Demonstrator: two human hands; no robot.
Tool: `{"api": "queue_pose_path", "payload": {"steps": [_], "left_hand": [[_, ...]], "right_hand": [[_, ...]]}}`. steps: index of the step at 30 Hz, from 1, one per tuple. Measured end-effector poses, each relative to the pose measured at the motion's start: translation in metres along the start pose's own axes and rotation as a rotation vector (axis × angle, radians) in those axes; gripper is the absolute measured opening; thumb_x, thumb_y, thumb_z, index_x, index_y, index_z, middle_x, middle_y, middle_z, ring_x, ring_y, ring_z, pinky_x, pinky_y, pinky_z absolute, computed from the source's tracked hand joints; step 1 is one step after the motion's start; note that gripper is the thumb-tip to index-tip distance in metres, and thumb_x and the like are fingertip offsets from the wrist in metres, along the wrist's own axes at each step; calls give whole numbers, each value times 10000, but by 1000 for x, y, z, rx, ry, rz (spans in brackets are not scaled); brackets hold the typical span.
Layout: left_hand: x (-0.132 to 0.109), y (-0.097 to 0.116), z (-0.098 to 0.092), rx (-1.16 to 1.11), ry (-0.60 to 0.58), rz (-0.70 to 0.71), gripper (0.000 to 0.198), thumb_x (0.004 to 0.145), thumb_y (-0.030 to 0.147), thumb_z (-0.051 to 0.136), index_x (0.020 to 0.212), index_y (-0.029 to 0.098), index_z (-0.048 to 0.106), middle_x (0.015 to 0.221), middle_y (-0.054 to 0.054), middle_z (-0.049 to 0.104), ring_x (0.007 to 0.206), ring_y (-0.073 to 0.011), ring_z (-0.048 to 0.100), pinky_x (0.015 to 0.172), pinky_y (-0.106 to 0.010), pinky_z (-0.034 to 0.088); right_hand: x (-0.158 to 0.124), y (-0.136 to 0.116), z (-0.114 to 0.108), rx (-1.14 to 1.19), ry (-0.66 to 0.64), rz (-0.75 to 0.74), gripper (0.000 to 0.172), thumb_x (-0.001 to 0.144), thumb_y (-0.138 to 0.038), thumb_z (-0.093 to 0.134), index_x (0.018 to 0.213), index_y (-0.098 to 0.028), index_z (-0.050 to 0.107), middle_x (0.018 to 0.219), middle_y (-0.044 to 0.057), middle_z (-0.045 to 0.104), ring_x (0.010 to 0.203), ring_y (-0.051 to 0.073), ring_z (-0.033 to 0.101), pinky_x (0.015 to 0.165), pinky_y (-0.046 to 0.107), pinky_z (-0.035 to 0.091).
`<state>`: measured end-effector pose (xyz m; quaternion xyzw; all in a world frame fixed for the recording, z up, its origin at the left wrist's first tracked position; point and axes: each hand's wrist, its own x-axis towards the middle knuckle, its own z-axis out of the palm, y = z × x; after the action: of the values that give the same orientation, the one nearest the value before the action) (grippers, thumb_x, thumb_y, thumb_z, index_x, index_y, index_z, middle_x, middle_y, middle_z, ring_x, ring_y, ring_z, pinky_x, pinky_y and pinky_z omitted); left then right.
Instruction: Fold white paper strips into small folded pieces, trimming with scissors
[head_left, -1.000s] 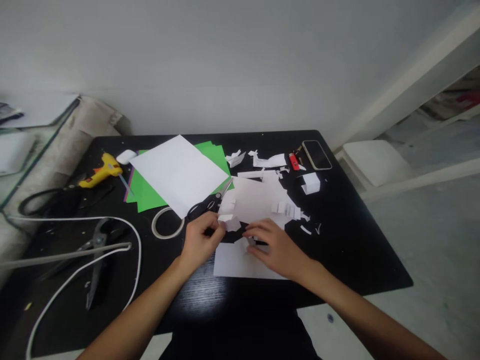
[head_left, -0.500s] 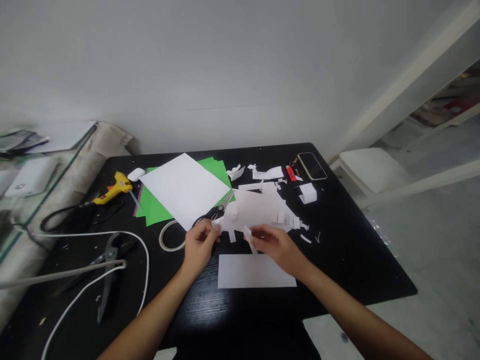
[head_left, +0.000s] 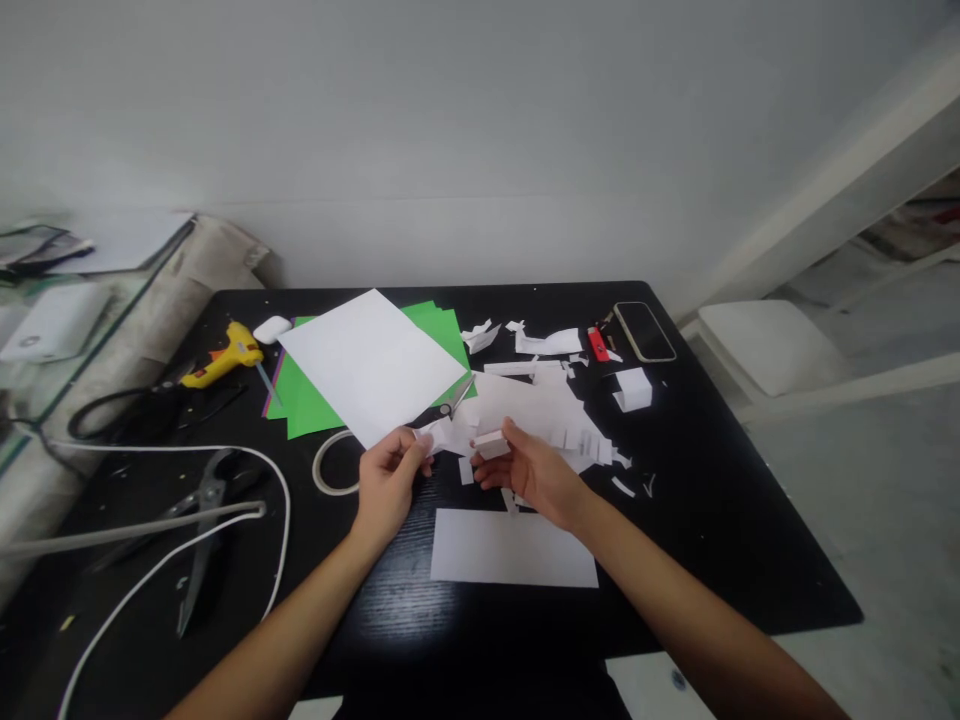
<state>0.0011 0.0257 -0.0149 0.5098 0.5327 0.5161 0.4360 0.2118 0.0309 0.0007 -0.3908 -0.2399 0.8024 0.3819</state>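
My left hand (head_left: 388, 480) pinches a small white paper piece (head_left: 442, 434) above the black table (head_left: 720, 500). My right hand (head_left: 531, 470) is raised beside it, fingers closed on a small folded white paper strip (head_left: 491, 441). Both hands hover over a white paper rectangle (head_left: 514, 548) lying flat near the front. Black-handled scissors (head_left: 442, 411) lie just beyond my left hand, partly under cut paper.
White sheet (head_left: 371, 364) on green sheets (head_left: 307, 410), tape ring (head_left: 330, 465), yellow glue gun (head_left: 221, 358), pliers (head_left: 202, 510), white cable (head_left: 247, 540) at left. Paper scraps (head_left: 547, 342), small paper box (head_left: 632, 388), red lighter (head_left: 598, 343), phone (head_left: 644, 331) at back right.
Both hands have lifted off the table with their paper pieces; the right hand left the white rectangle and turned palm-up holding a strip. The camera view shifted slightly.
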Motion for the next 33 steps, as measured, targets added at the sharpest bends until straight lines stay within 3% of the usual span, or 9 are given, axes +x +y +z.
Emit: {"api": "queue_pose_path", "payload": {"steps": [4, 10, 15, 20, 27, 30, 33], "left_hand": [[-1, 0, 1, -6, -21, -5, 391, 912, 357, 672, 574, 187, 576, 561, 5, 583, 576, -140, 525, 595, -263, 430], [-3, 0, 1, -18, -46, -4, 396, 906, 382, 702, 582, 188, 582, 590, 0, 588, 599, -141, 532, 606, -266, 435], [-5, -2, 1, -32, -81, -11, 345, 897, 377, 738, 644, 191, 595, 596, 11, 595, 593, -139, 546, 600, -264, 439], [-8, -4, 3, -44, -113, -30, 288, 896, 355, 751, 714, 192, 597, 604, 20, 603, 564, -126, 539, 568, -250, 425], [-8, -2, 5, -38, -108, -37, 265, 869, 350, 766, 748, 194, 588, 586, 36, 576, 512, -110, 519, 512, -234, 389], [-7, -1, 5, -44, -118, -39, 263, 863, 347, 769, 751, 192, 588, 586, 36, 577, 511, -107, 527, 513, -231, 407], [-8, 1, 5, -55, -165, -59, 255, 858, 350, 774, 771, 190, 597, 608, 28, 606, 516, -107, 543, 519, -229, 432]], "right_hand": [[1, 5, -6, -47, -14, -62, 419, 819, -496, 860, 1004, -137, 748, 910, 69, 771, 789, 170, 744, 746, 278, 591], [1, 14, -8, -96, -33, -62, 592, 864, -709, 699, 881, -120, 754, 838, 97, 764, 726, 186, 749, 659, 295, 592], [-1, 17, -8, -189, -6, -75, 614, 869, -722, 680, 846, -117, 786, 767, 94, 756, 644, 162, 701, 648, 295, 584], [-2, 17, -8, -166, 38, -94, 504, 854, -640, 756, 816, -137, 766, 853, 85, 751, 688, 164, 708, 548, 249, 548], [-2, 19, -6, -93, 50, -142, 406, 902, -551, 747, 990, -156, 775, 941, 70, 732, 820, 180, 721, 770, 349, 620], [-4, 17, -6, -148, 66, -168, 329, 890, -484, 764, 1013, -179, 779, 967, 61, 728, 821, 173, 704, 675, 291, 585], [-7, 15, -5, -257, 75, -163, 257, 852, -398, 794, 1014, -200, 769, 852, 23, 722, 678, 132, 635, 573, 247, 512]]}}
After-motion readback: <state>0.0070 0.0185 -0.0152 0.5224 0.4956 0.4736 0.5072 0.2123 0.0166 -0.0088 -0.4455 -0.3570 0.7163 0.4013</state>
